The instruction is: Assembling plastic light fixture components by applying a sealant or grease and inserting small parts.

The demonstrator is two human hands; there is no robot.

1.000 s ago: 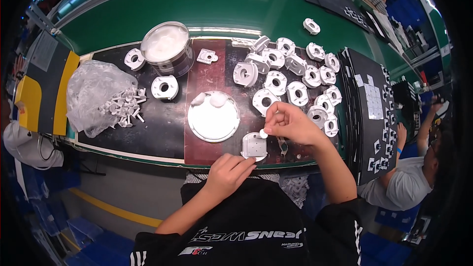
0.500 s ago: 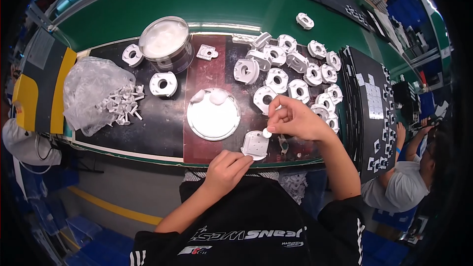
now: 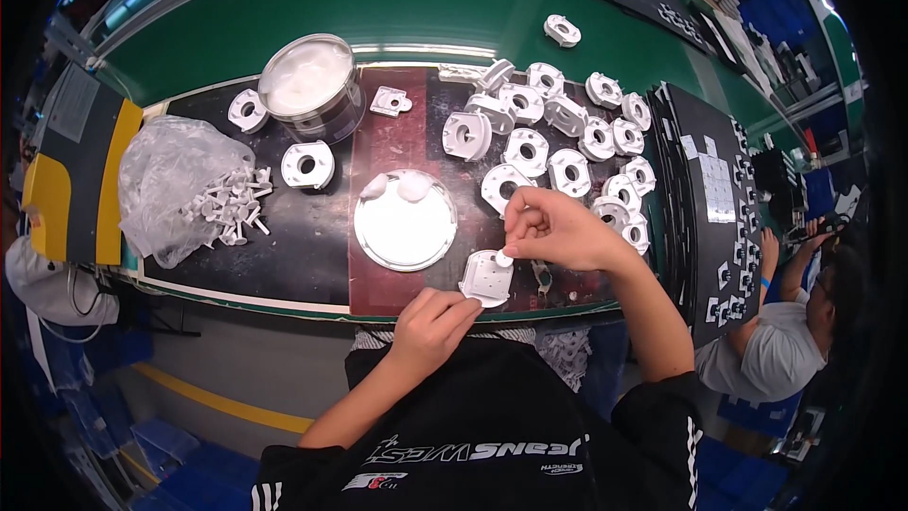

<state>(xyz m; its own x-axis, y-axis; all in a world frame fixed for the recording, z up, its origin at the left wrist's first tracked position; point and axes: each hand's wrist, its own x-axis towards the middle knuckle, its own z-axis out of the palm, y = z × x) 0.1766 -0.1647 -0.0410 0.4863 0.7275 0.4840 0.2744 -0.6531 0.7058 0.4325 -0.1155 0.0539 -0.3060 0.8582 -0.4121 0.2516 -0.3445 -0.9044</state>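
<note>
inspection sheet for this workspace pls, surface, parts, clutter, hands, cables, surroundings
Surface: black mat with a dark red section
Job's things: flat white part; small round-headed white piece at its far right corner
Clutter: white ring-shaped parts, crowded, some overlapping; clear bag beside loose white pegs; tin
Hands: left hand at the flat part's near edge, grip unclear; right hand pinches the small piece
Cables: cord-like loop, lower left, purpose unclear
Surroundings: another person at right; yellow floor line

Bare left hand (image 3: pixel 431 326) near, fingers together, pointing far-right; bare right hand (image 3: pixel 566 232) farther right, thumb and index pinched, others curled; bare left forearm (image 3: pixel 364 402) slants far-right, bare right forearm (image 3: pixel 654 324) far-left.
</note>
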